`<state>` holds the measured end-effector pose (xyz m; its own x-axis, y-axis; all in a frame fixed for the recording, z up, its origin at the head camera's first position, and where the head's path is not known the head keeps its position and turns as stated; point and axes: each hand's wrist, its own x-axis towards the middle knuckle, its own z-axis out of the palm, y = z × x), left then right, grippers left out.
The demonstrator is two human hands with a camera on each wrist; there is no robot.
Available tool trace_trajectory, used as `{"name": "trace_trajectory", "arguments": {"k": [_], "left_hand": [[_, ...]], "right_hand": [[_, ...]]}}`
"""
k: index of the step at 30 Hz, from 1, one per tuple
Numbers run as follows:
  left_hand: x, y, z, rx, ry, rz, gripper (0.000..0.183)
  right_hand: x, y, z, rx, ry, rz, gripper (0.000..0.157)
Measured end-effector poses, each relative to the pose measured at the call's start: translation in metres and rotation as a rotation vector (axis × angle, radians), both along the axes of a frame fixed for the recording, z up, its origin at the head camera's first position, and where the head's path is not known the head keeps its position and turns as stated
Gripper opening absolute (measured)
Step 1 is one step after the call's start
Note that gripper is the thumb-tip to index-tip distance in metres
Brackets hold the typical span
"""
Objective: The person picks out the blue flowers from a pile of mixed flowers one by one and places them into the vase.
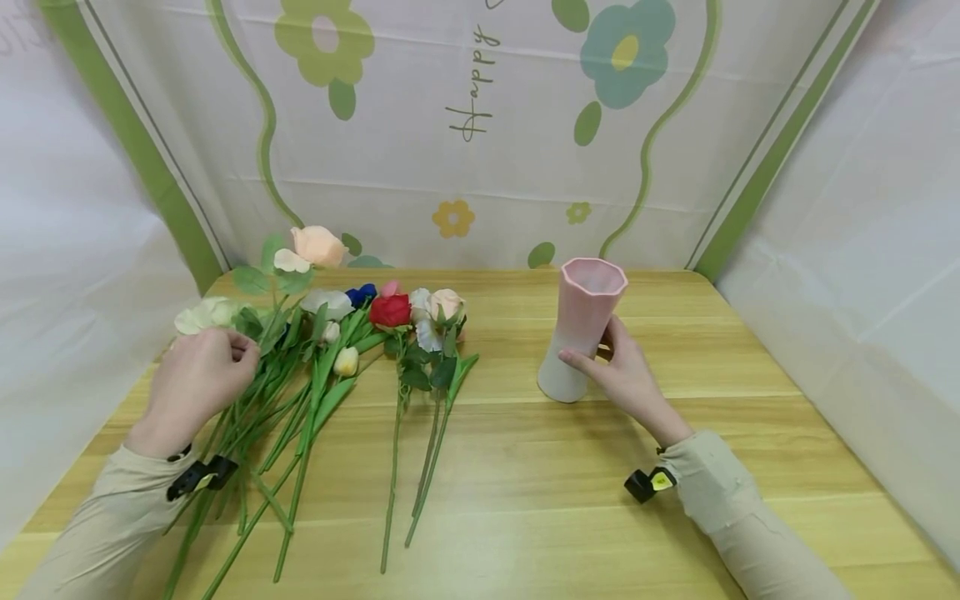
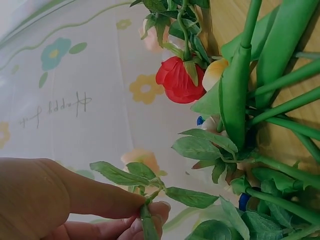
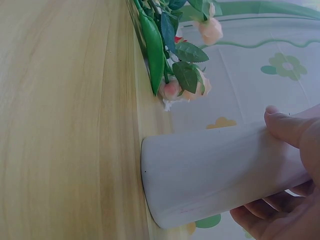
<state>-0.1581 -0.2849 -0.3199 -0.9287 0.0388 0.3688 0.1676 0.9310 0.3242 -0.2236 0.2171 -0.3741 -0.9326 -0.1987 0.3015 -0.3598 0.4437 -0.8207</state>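
On the left, my left hand (image 1: 198, 379) pinches the green stem (image 2: 147, 222) of a peach rose (image 1: 318, 247) between thumb and fingers. The bloom stands raised above the other flowers, with leaves (image 2: 192, 197) just beyond the fingertips. My right hand (image 1: 628, 379) grips a vase (image 1: 579, 321), pink at its rim and white toward its base. In the right wrist view, the thumb lies along one side of the vase and the fingers curl round the other. The vase stands on the table, its wide mouth facing up.
Several artificial flowers lie loose under and beside my left hand, among them a yellow-white tulip (image 1: 346, 362) and a white bloom (image 1: 206, 315). A red rose (image 1: 391, 311) lies nearer the middle of the wooden table (image 1: 510, 500). A printed cloth (image 1: 517, 183) hangs behind.
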Motion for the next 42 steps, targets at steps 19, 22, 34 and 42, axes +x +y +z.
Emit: {"name": "trace_trajectory", "arguments": {"k": [19, 22, 34, 42], "left_hand": [[0.002, -0.024, 0.005, -0.008, -0.069, 0.005, 0.039], [0.003, -0.035, 0.004, 0.000, -0.107, 0.017, 0.040], [0.004, -0.062, 0.000, -0.021, -0.170, 0.077, 0.037], [-0.002, -0.067, -0.003, -0.028, -0.231, 0.114, 0.030]], "right_hand": [[0.000, -0.002, 0.001, -0.002, 0.016, 0.011, 0.074], [-0.001, -0.002, 0.001, -0.001, 0.015, 0.012, 0.074], [0.004, -0.005, 0.008, -0.009, -0.012, 0.004, 0.071], [0.022, -0.015, 0.032, 0.004, -0.016, -0.001, 0.066]]}}
